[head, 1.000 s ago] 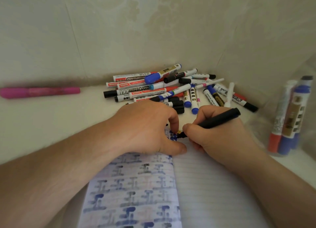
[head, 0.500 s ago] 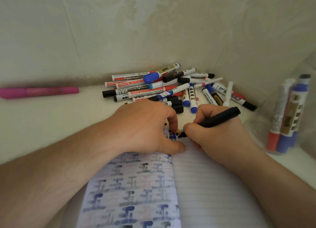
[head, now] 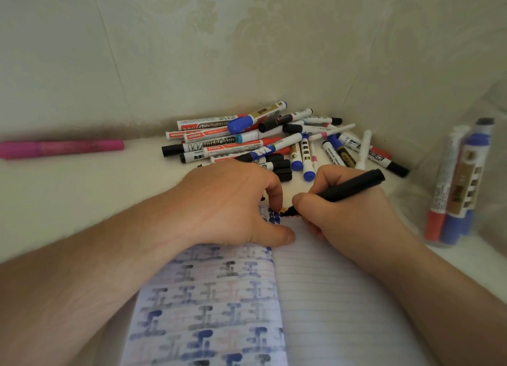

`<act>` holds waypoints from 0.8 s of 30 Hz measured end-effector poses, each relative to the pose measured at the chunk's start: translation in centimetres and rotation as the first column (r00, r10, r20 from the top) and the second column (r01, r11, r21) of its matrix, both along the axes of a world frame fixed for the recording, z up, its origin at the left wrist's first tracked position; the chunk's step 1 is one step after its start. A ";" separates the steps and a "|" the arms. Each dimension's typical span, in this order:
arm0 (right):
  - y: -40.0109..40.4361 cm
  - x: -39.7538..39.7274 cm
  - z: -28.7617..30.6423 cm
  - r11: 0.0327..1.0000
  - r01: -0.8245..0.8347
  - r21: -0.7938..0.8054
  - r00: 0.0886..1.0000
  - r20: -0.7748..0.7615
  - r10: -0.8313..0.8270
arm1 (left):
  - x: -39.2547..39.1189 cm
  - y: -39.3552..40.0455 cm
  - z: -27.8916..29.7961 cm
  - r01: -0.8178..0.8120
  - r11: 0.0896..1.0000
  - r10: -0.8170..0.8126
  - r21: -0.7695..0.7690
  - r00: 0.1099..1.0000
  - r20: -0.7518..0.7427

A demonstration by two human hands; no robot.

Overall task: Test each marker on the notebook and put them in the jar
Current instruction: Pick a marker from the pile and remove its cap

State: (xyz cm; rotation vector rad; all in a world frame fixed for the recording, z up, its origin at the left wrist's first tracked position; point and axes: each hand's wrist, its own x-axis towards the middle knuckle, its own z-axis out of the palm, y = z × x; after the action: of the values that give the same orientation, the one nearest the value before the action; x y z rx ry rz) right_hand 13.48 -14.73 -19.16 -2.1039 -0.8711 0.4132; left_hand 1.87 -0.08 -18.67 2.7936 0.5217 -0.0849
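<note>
My right hand [head: 348,212] grips a black marker [head: 348,188] like a pen, its uncapped tip touching the top of the open notebook [head: 329,297] near the spine. My left hand [head: 230,203] rests on the notebook's left page, which is covered in blue and grey test marks. Its fingers are curled, and a small dark piece that looks like the marker's cap [head: 262,198] peeks out under them. A pile of markers [head: 263,143] lies behind both hands in the corner. At the right stands the clear jar [head: 450,201] with three markers upright in it.
A pink marker [head: 60,148] lies alone at the far left by the wall. Walls close in behind and to the right of the pile. The notebook's right page is lined and mostly blank.
The black marker's tip has shifted slightly at the top of the page near the spine. My left hand has stayed where it was.
</note>
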 end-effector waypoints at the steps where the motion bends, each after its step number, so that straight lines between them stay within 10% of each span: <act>1: 0.0 0.0 0.0 1.000 -0.003 -0.008 1.000 0.020 0.004 | 0.0 0.0 0.0 -0.001 1.000 0.001 -0.004 1.000 0.005; 5: 0.1 -0.1 -0.1 0.999 -0.034 0.003 0.999 0.029 0.034 | -0.3 -0.3 0.0 -0.018 1.000 0.018 -0.022 0.999 0.033; 14: -0.9 1.9 0.0 0.844 -0.026 0.536 0.808 -0.486 0.333 | -0.5 0.4 0.3 -0.023 0.931 0.103 -0.363 0.973 0.205; 24: -0.9 2.0 -0.3 0.861 0.046 0.506 0.762 -0.575 0.297 | -0.5 0.4 0.3 0.080 0.903 0.052 -0.422 0.955 0.291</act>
State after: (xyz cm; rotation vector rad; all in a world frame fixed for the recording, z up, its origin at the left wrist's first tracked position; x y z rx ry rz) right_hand 15.46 -15.58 -19.45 -1.2819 -0.6173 0.8287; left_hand 1.34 0.30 -18.38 2.3179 0.3548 0.1933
